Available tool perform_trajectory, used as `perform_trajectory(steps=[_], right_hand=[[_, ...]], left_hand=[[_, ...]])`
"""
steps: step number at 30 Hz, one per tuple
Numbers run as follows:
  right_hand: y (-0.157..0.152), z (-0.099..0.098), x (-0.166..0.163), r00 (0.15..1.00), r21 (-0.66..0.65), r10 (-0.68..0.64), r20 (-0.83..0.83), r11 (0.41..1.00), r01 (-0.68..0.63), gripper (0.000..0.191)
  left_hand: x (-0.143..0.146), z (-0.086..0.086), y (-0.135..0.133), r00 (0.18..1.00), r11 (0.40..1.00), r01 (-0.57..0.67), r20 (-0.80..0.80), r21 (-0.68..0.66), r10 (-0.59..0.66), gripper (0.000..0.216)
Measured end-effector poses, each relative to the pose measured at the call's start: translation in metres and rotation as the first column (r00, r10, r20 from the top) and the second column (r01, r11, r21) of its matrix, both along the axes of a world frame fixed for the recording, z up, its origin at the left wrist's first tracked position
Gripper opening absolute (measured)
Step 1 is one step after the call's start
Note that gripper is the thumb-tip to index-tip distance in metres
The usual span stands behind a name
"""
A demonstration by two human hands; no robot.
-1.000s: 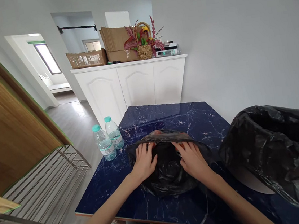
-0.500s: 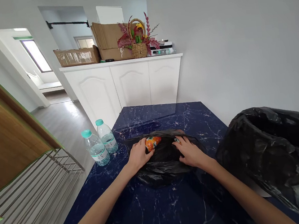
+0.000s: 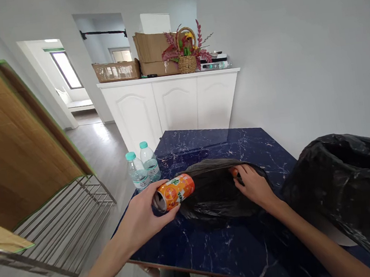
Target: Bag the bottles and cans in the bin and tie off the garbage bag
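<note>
My left hand [image 3: 146, 210] is closed around an orange drink can [image 3: 178, 191], tilted on its side above the table's left part. The can's silver end faces the hand and its printed side faces up. A black plastic bag [image 3: 212, 198] lies with its mouth spread on the dark blue marbled table [image 3: 215, 247]. Inside the bag's right side, my right hand [image 3: 253, 184] curls its fingers on what looks like a second orange can [image 3: 234, 172], mostly hidden. Just beyond my left hand stand two clear water bottles [image 3: 138, 173] with teal caps.
A large bin lined with a black bag [image 3: 339, 187] stands at the right. Behind the table is a white cabinet [image 3: 177, 103] bearing cardboard boxes [image 3: 152, 55] and a flower basket [image 3: 187, 63]. A metal rack [image 3: 63, 221] with a woven mat is at the left.
My left hand has lifted the orange can out of the bag and moved it left and nearer to me. My right hand stays at the bag's right side. The view has turned slightly left.
</note>
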State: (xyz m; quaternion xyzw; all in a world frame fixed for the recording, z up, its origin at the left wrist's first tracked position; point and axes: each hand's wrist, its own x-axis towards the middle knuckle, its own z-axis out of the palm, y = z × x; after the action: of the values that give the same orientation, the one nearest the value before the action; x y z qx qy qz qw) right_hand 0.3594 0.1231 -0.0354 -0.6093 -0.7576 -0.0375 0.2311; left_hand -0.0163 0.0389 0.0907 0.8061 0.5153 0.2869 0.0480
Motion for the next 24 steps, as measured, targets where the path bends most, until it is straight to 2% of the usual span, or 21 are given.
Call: perform_trajectory(steps=[3, 5, 10, 16, 22, 24], right_hand=[[-0.011, 0.009, 0.001, 0.999, -0.015, 0.029, -0.035, 0.999, -0.03, 0.039], [-0.019, 0.017, 0.001, 0.998, -0.041, 0.048, -0.052, 0.998, -0.05, 0.042], [-0.032, 0.036, 0.001, 0.997, -0.102, 0.037, -0.074, 0.994, -0.044, 0.047], [-0.028, 0.043, 0.0, 0.996, -0.17, 0.038, -0.076, 0.984, -0.051, 0.047], [-0.024, 0.036, 0.005, 0.991, -0.222, 0.062, -0.117, 0.971, -0.087, 0.059], [-0.024, 0.035, 0.007, 0.987, -0.23, 0.078, -0.143, 0.967, -0.109, 0.056]], left_hand=[[-0.038, 0.003, -0.021, 0.986, 0.979, -0.16, -0.075, -0.124, 0.152, 0.064], [-0.062, 0.002, -0.026, 0.966, 0.958, -0.242, -0.133, -0.151, 0.223, 0.065], [-0.103, -0.004, -0.011, 0.92, 0.924, -0.343, -0.26, -0.167, 0.294, 0.057], [-0.116, -0.017, 0.028, 0.897, 0.883, -0.408, -0.282, -0.233, 0.34, 0.092], [-0.117, -0.031, 0.052, 0.896, 0.872, -0.42, -0.263, -0.25, 0.357, 0.098], [-0.115, -0.033, 0.057, 0.897, 0.875, -0.42, -0.255, -0.24, 0.36, 0.1]])
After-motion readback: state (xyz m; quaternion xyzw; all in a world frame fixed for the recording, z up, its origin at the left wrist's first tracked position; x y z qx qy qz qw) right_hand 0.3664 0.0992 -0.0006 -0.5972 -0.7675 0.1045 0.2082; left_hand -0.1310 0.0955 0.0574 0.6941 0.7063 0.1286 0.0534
